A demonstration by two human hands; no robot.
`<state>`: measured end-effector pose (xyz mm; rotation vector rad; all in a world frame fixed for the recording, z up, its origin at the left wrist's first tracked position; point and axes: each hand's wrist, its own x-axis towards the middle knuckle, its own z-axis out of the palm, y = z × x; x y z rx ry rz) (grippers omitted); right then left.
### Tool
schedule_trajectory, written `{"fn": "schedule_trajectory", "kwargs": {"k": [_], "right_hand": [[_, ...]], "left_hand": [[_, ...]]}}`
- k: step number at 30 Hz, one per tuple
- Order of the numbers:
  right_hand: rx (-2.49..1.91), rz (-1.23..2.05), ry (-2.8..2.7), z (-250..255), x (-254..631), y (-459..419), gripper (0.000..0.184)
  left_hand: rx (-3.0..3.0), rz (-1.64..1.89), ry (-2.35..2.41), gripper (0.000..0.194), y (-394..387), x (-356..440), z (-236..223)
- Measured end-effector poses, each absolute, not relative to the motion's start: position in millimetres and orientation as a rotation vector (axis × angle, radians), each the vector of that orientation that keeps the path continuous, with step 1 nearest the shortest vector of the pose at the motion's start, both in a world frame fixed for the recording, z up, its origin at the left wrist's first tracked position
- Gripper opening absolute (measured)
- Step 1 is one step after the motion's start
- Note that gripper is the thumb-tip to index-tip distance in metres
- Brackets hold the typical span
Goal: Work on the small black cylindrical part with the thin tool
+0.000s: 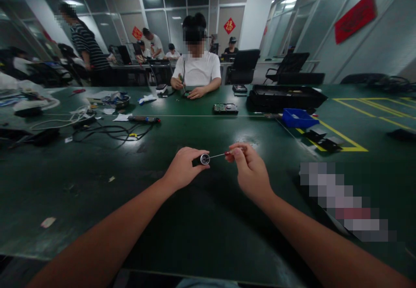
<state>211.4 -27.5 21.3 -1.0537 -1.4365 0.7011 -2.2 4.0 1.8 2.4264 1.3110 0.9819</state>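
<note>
Near the middle of the green table (pixel 182 244), my left hand (pixel 182 166) grips a small dark cylinder (pixel 204 159) between thumb and fingers. Its round, silver-rimmed end faces me. In my right hand (pixel 251 166) is a thin screwdriver (pixel 217 155), pinched close to its red collar. The metal shaft points left, and its tip meets the cylinder's open end; how deep it reaches I cannot tell. My fingers cover most of the screwdriver's handle.
Across the table a person (pixel 196 69) works on a small part with a tool. A circuit-board device (pixel 225 108), a black casing (pixel 286 97) and a blue bin (pixel 299 118) stand beyond my hands. Cables (pixel 120 132) and an electric screwdriver (pixel 143 119) lie left. Small black pieces (pixel 323 140) are at right.
</note>
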Motion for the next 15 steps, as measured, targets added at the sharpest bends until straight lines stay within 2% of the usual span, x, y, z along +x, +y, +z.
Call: {"fn": "schedule_trajectory", "kwargs": {"k": [5,9,13,15], "right_hand": [[-1.081,0.573,-1.6,22.5,211.5,-33.9,0.023],[-1.124,0.342,-1.775,27.8,215.4,-36.4,0.019],[-1.162,0.184,-1.819,29.2,216.7,-37.4,0.033],[-1.15,0.16,-1.843,28.5,216.3,-37.4,0.03]], "left_hand": [[2.438,0.983,1.31,0.036,4.8,-3.0,0.0],[2.417,0.966,1.318,0.036,4.4,-2.6,0.2],[2.406,0.96,1.31,0.037,4.2,-2.6,-0.8],[2.41,0.962,1.308,0.036,4.6,-3.0,-1.4]]}}
